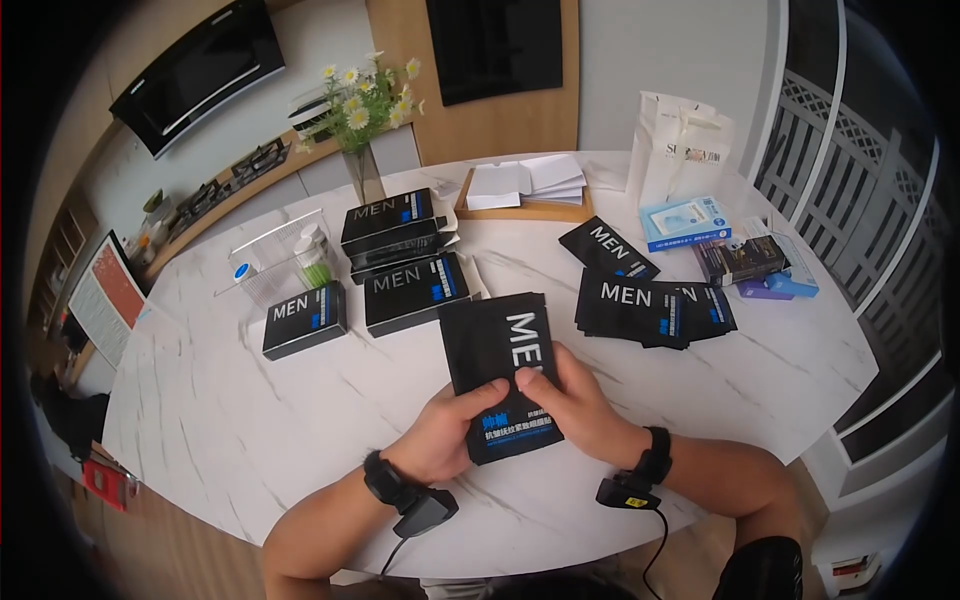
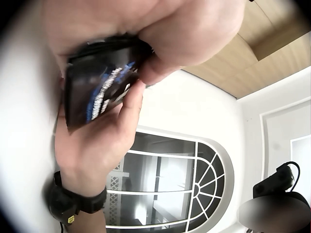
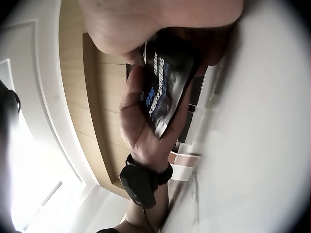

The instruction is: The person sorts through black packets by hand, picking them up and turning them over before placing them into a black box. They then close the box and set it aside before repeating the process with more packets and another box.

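Note:
Both hands hold a stack of flat black sachets printed "MEN" in white, with blue and white lettering toward the lower end. My left hand grips the left edge, thumb lying across the front. On the other edge is my right hand, its thumb also pressed on the front face. Most of the fingers are hidden behind the stack. In the left wrist view several layers show at the edge of the sachets. The right wrist view shows their glossy lower end between the hands.
More black sachets lie fanned at the right, one sachet behind them. Black "MEN" boxes stand at the left, near a clear basket and a flower vase. A blue box and a white paper bag are back right.

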`<state>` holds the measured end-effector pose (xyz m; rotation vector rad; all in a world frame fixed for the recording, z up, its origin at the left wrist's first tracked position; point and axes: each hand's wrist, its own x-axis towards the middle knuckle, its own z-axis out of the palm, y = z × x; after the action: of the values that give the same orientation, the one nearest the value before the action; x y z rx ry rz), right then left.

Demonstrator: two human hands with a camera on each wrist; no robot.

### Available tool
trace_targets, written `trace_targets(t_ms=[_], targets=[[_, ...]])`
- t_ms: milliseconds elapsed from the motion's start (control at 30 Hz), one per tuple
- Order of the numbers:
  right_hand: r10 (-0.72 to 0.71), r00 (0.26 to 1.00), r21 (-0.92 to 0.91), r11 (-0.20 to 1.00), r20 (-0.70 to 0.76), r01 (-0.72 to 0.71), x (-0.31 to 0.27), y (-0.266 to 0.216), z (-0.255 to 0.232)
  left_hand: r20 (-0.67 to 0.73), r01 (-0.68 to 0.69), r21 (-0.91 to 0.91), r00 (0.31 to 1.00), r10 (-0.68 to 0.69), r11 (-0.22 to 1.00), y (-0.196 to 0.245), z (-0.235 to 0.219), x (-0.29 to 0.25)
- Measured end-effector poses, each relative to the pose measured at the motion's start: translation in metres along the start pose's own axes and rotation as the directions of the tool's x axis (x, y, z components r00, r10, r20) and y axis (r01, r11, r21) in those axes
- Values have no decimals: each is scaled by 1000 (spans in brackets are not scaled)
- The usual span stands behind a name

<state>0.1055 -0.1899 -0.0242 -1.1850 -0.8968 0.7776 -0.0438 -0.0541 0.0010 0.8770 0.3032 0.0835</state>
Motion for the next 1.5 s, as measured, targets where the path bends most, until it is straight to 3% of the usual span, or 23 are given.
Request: trace_targets(t_ms=[67, 133, 200, 333, 467, 600, 633, 667, 733, 767, 867, 967, 1067, 1167, 1267, 1400, 1433, 1500], targets=[[30, 999, 53, 998, 43, -33, 1, -7, 1, -16, -17, 54, 1000, 18, 998, -1, -1, 1], [-7, 998, -17, 1000, 69, 8, 4, -4, -2, -46, -4, 116, 999, 9, 993, -1, -1, 0], [-31, 996, -81, 996, 79, 37, 4, -4, -3, -49, 13, 35, 999, -11, 999, -1, -7, 1], [69, 994, -263, 961, -86, -90, 6, -4, -20, -46, 56, -156, 997, -64, 986, 12, -4, -2], [-193, 925, -303, 949, -326, 91, 14, 4, -38, -121, -24, -100, 993, 12, 995, 9, -12, 6], [67, 967, 9, 998, -246, -67, 11, -22, -37, -117, -98, 10, 988, 98, 995, 5, -13, 8], [113, 979, -58, 991, -169, -124, 9, -19, -38, -130, -106, 7, 986, 106, 994, 4, -11, 8], [1, 991, -129, 991, -135, -18, 8, -24, -26, -137, -125, 50, 982, 131, 991, 2, -11, 8], [79, 996, -241, 966, -45, -88, 7, -9, -26, -147, -158, 138, 973, 178, 978, -2, -11, 8], [8, 998, -244, 970, -65, -23, 7, -3, -22, -168, -173, 151, 966, 198, 973, -3, -10, 9], [-55, 995, -431, 902, -80, 15, 6, -7, -24, -172, -85, 2, 982, 85, 996, 6, -3, 4], [-99, 985, -434, 901, -143, 27, 5, -8, -26, -62, -53, -98, 997, 47, 994, 4, -16, 6], [-149, 980, -561, 826, -135, 48, 5, -8, -35, -96, -63, -2, 993, 62, 998, 5, -13, 5], [-162, 975, -669, 743, -154, 18, 4, -16, -35, -133, -71, -48, 989, 64, 996, 5, -11, 6], [-319, 927, -601, 786, -197, 142, 9, -8, -39, -171, -62, -80, 984, 48, 995, 6, -12, 7], [-138, 950, -453, 892, -282, -5, 11, -12, -45, -213, -72, -35, 975, 63, 997, 10, -5, 5], [-207, 941, -421, 904, -266, 79, 13, -7, -44, -219, -73, -37, 974, 63, 997, 12, -2, 4], [-90, 972, -412, 911, -215, -7, 9, -12, -43, -221, -87, -13, 972, 82, 996, 12, 0, 4]])
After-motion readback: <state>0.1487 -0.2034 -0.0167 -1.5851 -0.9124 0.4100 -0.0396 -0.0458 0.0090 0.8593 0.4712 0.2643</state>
